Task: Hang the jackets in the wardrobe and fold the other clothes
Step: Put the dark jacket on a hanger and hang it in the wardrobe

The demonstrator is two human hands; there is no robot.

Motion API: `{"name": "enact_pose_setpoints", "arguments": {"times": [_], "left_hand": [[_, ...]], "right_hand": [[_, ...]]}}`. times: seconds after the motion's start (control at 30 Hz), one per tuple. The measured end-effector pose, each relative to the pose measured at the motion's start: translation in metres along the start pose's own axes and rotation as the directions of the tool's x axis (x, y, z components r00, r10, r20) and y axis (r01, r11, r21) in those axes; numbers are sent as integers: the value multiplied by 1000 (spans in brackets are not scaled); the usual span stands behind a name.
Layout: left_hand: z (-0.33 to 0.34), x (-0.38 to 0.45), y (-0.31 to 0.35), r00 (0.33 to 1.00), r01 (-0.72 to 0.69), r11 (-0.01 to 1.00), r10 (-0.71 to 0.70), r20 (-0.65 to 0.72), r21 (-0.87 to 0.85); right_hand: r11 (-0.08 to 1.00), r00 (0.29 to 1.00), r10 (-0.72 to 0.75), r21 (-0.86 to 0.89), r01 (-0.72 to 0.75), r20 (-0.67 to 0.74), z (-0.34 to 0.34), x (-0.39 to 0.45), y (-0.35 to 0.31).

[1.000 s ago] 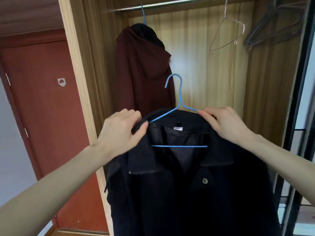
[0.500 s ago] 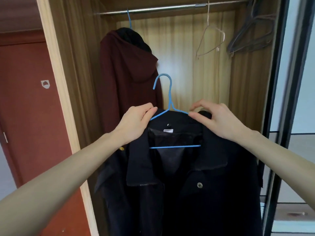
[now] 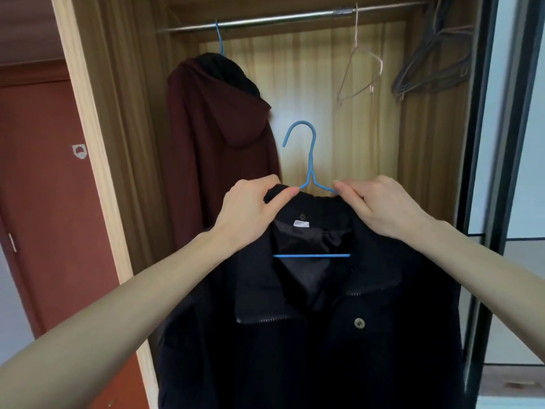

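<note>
Dark jacket [image 3: 309, 335]: hangs from the blue hanger in front of me, near the open wardrobe, front facing me; collar spread, white label at the neck, one pale button on the right front
Blue hanger [image 3: 309, 175]: inside the jacket's neck; hook up and free in the air, below the rail; its bottom bar shows across the collar opening
My left hand [image 3: 250, 211]: grip closed on the jacket's collar at the left shoulder of the hanger; thumb pressed on the cloth
My right hand [image 3: 380, 205]: grip closed on the collar at the hanger's right shoulder; fingertips pinch wire and cloth together
Wardrobe rail [image 3: 295, 20]: metal bar far and high across the wardrobe
Maroon hooded coat [image 3: 218, 149]: hangs from the rail on another blue hanger, far left; black lining in the hood
Empty hangers [image 3: 430, 72]: a pale wire one and a bunch of grey ones, far right on the rail
Red door [image 3: 44, 172]: left of the wardrobe's wooden side
</note>
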State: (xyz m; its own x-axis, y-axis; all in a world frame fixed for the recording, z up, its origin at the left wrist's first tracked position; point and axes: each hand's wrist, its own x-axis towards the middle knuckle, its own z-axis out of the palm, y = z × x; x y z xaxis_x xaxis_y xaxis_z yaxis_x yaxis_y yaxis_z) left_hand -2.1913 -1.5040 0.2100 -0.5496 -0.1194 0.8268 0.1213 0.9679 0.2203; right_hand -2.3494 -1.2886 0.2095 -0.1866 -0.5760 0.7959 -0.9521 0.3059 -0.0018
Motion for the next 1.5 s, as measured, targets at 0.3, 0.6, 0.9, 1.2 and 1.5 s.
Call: {"name": "enact_pose_setpoints", "arguments": {"times": [0.3, 0.6, 0.9, 1.2, 1.5], "left_hand": [[4, 10, 9, 993, 40, 993, -27, -111, 115], [13, 20, -8, 978, 125, 977, -150, 144, 172], [29, 52, -16, 992, 99, 969, -80, -92, 226], [54, 133, -29, 994, 82, 961, -60, -91, 265], [72, 218, -76, 991, 127, 976, -133, 19, 175]], "right_hand": [[975, 993, 37, 215, -60, 110, 1, -24, 32], [903, 987, 158, 400, -157, 32, -23, -20, 55], [976, 997, -11, 218, -4, 70, -36, 9, 75], [984, 998, 49, 169, -57, 50, -54, 54, 111], [972, 988, 115, -192, -133, -104, -58, 151, 87]]}}
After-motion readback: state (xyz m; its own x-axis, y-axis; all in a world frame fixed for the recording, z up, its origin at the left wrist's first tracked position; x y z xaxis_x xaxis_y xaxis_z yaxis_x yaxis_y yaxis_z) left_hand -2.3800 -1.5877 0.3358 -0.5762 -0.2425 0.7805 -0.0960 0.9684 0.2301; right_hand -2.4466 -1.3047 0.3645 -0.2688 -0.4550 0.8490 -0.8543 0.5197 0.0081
